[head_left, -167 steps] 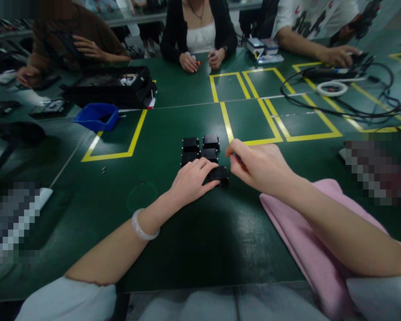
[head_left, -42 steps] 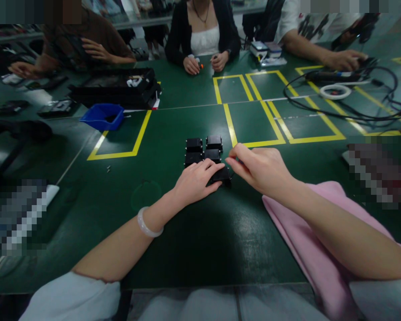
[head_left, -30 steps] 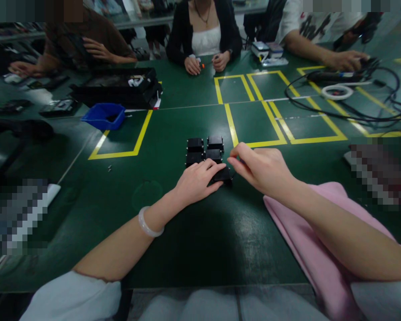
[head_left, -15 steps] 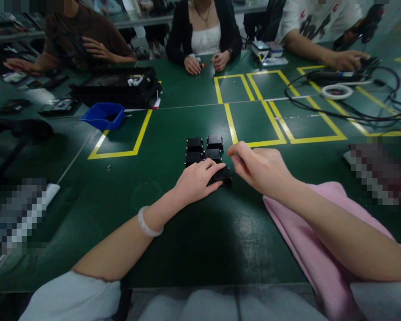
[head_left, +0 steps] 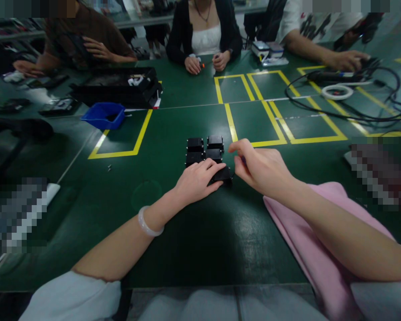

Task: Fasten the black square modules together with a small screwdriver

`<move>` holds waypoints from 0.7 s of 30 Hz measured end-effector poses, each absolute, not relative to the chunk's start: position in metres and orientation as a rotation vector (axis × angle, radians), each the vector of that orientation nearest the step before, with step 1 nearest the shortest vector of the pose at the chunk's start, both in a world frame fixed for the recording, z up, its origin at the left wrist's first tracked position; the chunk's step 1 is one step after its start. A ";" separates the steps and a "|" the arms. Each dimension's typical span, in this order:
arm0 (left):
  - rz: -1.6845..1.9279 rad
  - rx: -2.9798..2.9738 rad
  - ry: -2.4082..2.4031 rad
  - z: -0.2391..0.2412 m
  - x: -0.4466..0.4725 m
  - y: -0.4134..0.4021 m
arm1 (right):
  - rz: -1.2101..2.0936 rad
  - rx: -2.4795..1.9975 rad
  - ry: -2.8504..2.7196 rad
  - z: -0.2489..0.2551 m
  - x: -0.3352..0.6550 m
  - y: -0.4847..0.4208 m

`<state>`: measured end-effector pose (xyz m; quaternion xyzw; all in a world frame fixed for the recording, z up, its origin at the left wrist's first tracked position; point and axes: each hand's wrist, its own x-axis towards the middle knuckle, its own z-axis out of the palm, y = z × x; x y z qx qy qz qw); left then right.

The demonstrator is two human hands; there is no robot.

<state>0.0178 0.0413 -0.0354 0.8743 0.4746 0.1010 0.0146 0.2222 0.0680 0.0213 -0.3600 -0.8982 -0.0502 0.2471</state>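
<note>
My left hand (head_left: 200,178) is closed around a small black block (head_left: 222,174), fingers over its top and thumb along its near side. That block lies on the green table and has tiny shiny points at its right end. Just to its right, my right hand (head_left: 262,167) is raised with the fingers curled in a pinch. A thin dark line runs from the block's end toward these fingers; whatever they hold is mostly hidden. Several similar black blocks (head_left: 195,143) sit in two rows right beyond my left hand.
A blue bin (head_left: 104,115) and a stacked black tray (head_left: 120,91) stand at the far left. Tiny metal pieces (head_left: 109,167) lie left of my hands. Pink cloth (head_left: 307,223) lies under my right forearm. Black cables (head_left: 341,111) spread at the right. Co-workers sit across the table.
My right hand's fingers have shifted slightly, with the index finger and thumb a bit further apart. My left hand and the blocks stay put. A co-worker's hand at far left moved slightly right.
</note>
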 end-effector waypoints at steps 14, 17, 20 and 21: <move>0.317 2.732 1.485 -0.035 0.018 0.041 | -0.118 -0.899 -2.469 0.021 0.224 0.069; 0.315 2.740 1.507 -0.035 0.018 0.041 | -0.133 -0.925 -2.484 0.022 0.224 0.069; 0.311 2.729 1.504 -0.035 0.018 0.041 | -0.151 -0.936 -2.487 0.022 0.223 0.069; 0.309 2.723 1.498 -0.035 0.018 0.041 | -0.152 -0.937 -2.482 0.021 0.223 0.069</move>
